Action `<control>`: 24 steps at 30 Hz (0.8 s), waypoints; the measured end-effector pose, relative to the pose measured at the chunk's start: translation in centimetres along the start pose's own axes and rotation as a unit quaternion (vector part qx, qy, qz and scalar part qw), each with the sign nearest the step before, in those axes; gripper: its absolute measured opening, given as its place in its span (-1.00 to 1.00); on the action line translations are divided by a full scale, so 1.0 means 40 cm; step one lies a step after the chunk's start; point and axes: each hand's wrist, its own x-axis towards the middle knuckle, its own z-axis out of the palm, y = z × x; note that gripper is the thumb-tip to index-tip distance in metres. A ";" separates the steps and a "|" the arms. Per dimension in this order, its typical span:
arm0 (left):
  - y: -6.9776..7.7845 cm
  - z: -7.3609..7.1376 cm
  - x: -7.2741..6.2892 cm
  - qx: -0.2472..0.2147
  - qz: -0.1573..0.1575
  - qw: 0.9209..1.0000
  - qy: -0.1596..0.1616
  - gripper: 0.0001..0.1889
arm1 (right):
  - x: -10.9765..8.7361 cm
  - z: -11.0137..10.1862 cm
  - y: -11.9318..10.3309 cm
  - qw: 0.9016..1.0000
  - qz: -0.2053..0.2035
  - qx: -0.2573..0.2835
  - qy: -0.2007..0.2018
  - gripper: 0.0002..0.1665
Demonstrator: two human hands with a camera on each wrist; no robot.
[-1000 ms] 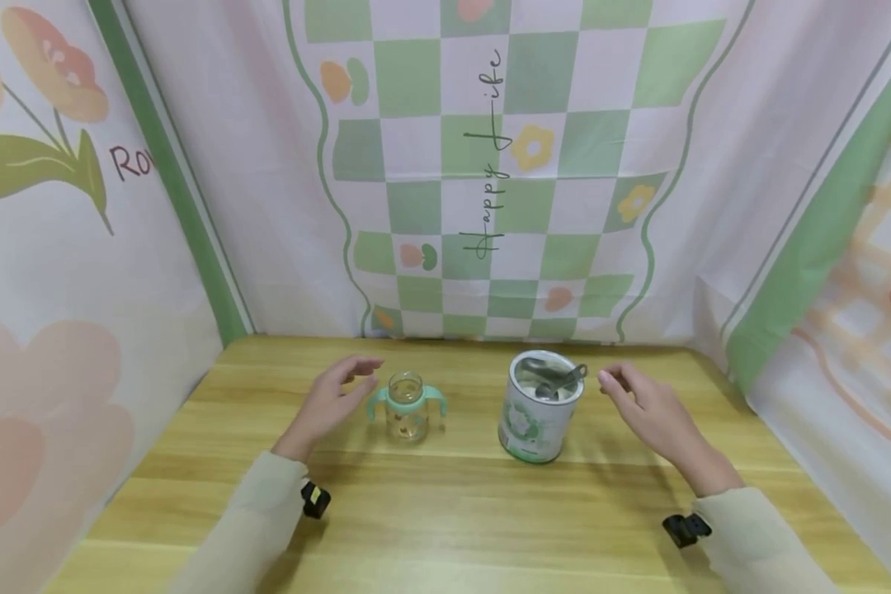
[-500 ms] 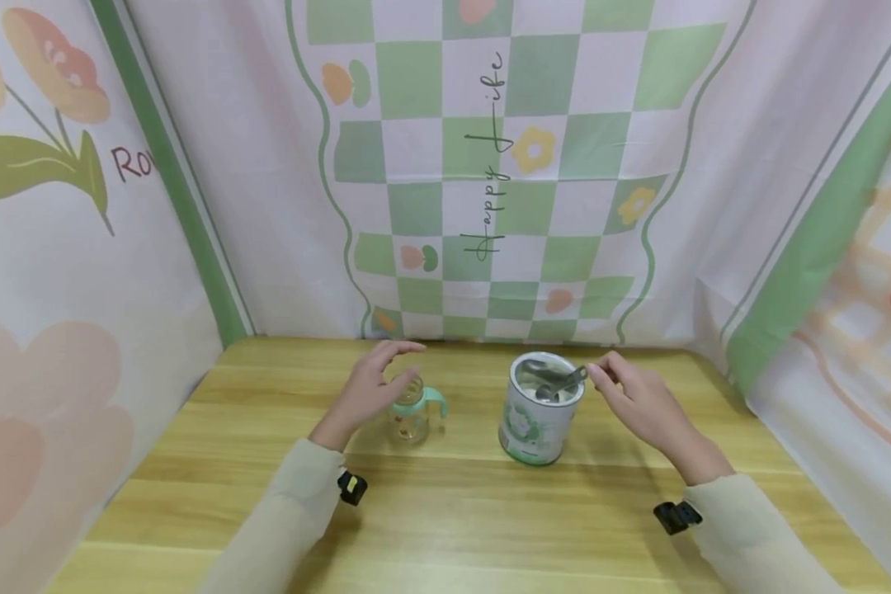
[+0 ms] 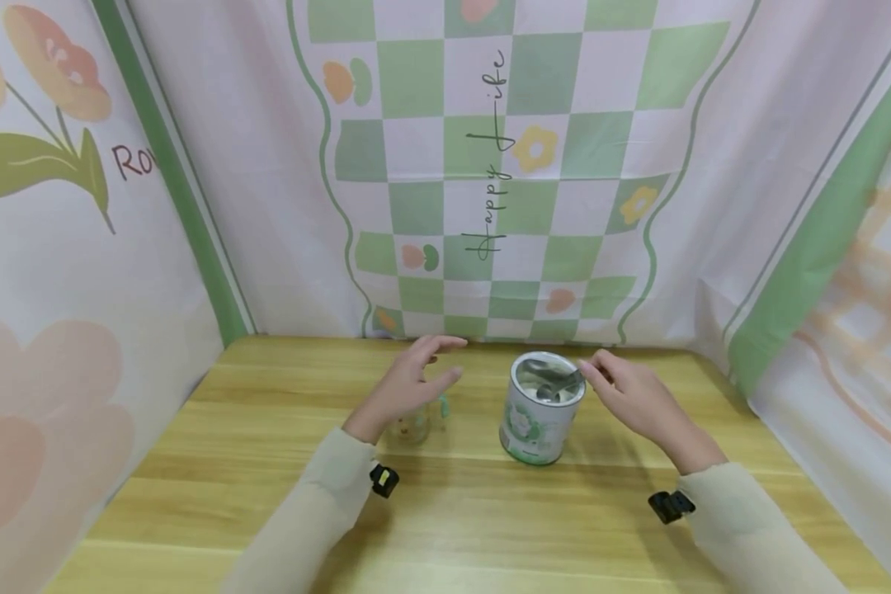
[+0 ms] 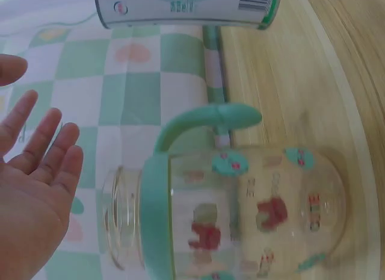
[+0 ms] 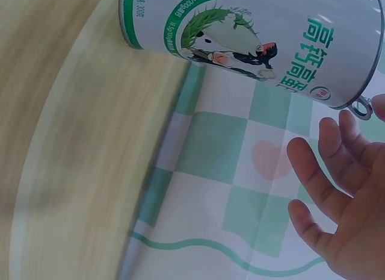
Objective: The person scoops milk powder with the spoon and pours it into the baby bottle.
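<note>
On the table: one hand wide, one hand at the spoon

At the can's (image 3: 538,436) rim, the right hand (image 3: 634,398) has its thumb and first finger close around the ring (image 5: 363,117) at the end of the spoon (image 3: 563,384). The thumb looks to touch it, but one cannot tell whether the two tips squeeze it. The other three fingers are spread and a bit bent, with nothing in them. The wrist is off the table (image 3: 445,536), and the right arm slants forward and to the left. The spoon leans in the can, its bowl inside and its tail over the rim. The can stands upright.

The left hand (image 3: 408,384) is spread, the thumb well away from the fingers, and it holds nothing. It is up near the mouth of the bottle (image 4: 258,214), with a gap between them, and hides the bottle's top in the head view. Its palm faces the can. The left arm slants forward and to the right. The bottle stands on the table, left of the can, with a green handle (image 4: 207,118).
</note>
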 end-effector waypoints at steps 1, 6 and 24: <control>0.003 0.005 0.003 -0.003 -0.004 1.000 -0.003 -0.52 | 0.002 -0.001 -0.001 1.000 -0.001 -0.001 -0.001 -0.59; 0.027 0.040 0.020 -0.026 -0.026 0.999 -0.025 -0.42 | 0.013 -0.001 -0.006 1.000 -0.018 -0.008 0.009 -0.56; 0.012 0.214 0.060 -0.123 -0.152 0.978 -0.067 0.00 | 0.043 -0.001 -0.026 0.998 -0.062 -0.006 0.018 -0.66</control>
